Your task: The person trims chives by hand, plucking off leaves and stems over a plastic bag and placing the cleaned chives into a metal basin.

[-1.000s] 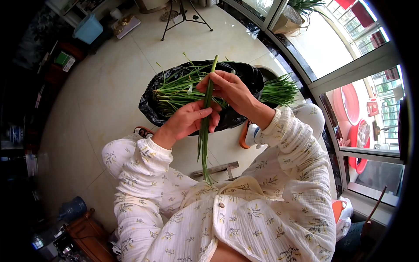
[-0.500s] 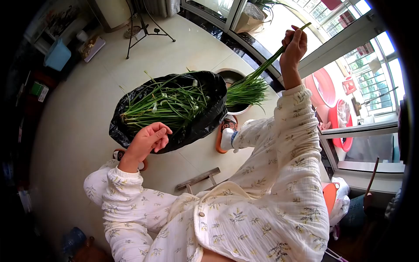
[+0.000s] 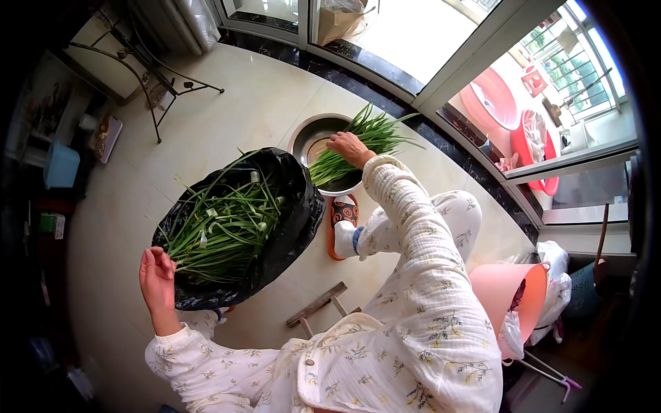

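Note:
A black plastic bag [image 3: 292,237] lies open on the floor, full of long thin green stalks [image 3: 227,234] with whitish bits among them. At its left edge is my left hand [image 3: 158,279], fingers curled together beside the stalk ends; what they hold, if anything, is hidden. A metal basin [image 3: 299,141] stands behind the bag to the right, with a bunch of green stalks [image 3: 377,134] in it whose leafy ends reach over the rim. My right hand [image 3: 350,148] is closed over this bunch, palm down.
Close to the basin is my foot in an orange slipper [image 3: 332,237]. A small wooden stool [image 3: 318,303] is between my legs. At the right stands a pink bucket [image 3: 506,296] with white bags. A black metal stand [image 3: 155,76] is at the back left, glass doors [image 3: 427,103] at the right.
My right hand has come down from high at the right to the stalks in the basin. My left hand has moved left to the bag's edge. The view has shifted right.

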The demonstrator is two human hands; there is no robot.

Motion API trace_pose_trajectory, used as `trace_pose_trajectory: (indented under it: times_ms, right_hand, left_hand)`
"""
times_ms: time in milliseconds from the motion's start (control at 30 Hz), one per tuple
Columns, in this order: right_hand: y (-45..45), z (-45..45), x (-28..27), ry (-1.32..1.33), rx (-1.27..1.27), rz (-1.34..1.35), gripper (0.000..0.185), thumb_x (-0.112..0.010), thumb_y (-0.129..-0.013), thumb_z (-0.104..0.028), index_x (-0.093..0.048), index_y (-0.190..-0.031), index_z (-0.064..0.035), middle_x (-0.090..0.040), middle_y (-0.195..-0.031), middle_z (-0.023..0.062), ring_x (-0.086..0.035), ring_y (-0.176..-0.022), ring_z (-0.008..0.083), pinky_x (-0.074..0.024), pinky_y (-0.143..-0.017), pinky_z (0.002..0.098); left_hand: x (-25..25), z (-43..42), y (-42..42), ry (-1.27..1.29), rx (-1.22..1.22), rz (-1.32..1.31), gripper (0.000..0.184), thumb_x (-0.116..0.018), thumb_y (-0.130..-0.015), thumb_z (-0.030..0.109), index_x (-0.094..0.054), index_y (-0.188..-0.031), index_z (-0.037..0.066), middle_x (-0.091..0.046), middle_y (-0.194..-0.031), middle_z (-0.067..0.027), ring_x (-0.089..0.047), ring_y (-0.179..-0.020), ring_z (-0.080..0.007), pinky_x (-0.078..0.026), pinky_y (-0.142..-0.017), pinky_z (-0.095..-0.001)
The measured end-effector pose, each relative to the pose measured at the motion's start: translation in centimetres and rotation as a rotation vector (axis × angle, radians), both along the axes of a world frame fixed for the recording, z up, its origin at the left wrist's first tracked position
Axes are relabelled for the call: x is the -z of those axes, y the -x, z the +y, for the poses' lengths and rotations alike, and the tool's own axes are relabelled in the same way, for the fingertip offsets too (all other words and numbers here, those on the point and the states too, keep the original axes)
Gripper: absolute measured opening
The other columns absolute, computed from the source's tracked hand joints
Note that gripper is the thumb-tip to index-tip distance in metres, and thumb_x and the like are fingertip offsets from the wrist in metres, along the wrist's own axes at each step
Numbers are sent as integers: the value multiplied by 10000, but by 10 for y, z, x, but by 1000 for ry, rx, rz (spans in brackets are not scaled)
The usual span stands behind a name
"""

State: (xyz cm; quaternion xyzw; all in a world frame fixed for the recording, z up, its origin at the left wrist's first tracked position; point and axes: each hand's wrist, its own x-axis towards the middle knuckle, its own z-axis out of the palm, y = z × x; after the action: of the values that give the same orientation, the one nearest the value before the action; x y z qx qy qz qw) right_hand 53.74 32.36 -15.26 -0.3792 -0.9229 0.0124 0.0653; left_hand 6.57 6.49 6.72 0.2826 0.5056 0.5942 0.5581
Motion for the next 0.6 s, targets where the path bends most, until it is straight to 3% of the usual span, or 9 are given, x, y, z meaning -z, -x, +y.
trace_pose_trajectory:
  times_ms: [167,400,600]
  right_hand:
    - [21,-12,65,99,-27,-5,134,-547,-774,-99,-612,-889,-74,-561,-896,85,-560,-901,253,-469,-769,354]
    - [48,-10,80,151,-160,-144,141,-586,-764,-111,-622,-900,-99,-554,-940,45,-523,-969,210,-437,-813,333]
    - [50,-20,75,140,1,-73,182,-614,-777,-157,-591,-948,-102,-538,-992,50,-508,-986,225,-418,-821,350]
  left_hand:
    - [10,15,4,36,-100,35,267,-475,-973,296,-583,-929,56,-501,-665,-30,-396,-526,-102,-343,-554,-237]
    - [17,24,10,34,-132,64,258,-474,-976,285,-580,-932,54,-503,-683,-35,-393,-544,-106,-349,-555,-235]
    - [15,21,15,54,-154,221,218,-470,-980,233,-573,-962,42,-549,-741,-38,-453,-590,-92,-378,-562,-201]
